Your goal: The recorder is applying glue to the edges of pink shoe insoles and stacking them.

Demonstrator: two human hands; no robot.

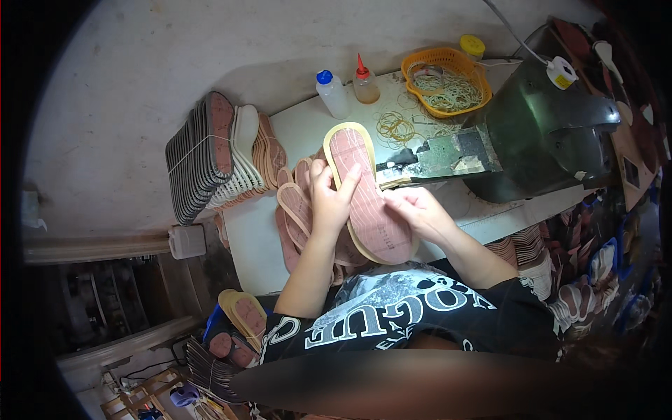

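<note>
A shoe insole (pixel 376 222), pinkish-brown with a cream rim and pale markings, is held up in front of my chest. My left hand (pixel 332 199) grips its left edge, thumb lying on the face and fingers curled behind. At the opposite edge, near the waist of the sole, my right hand (pixel 420 213) pinches the rim between thumb and fingers. Just beyond that edge is the narrow arm of a dark green machine (pixel 448 155). More cream-rimmed insoles (pixel 297 204) lie loosely on the white table (pixel 255 241) behind my left forearm.
Bundled stacks of soles (pixel 203 157) stand at the table's left. Toward the back are a blue-capped bottle (pixel 332 96), a red-tipped bottle (pixel 366 87) and an orange basket (pixel 448 80) of rubber bands. A switch on a cord (pixel 561 73) hangs above the machine. Further stacks (pixel 528 252) sit at right.
</note>
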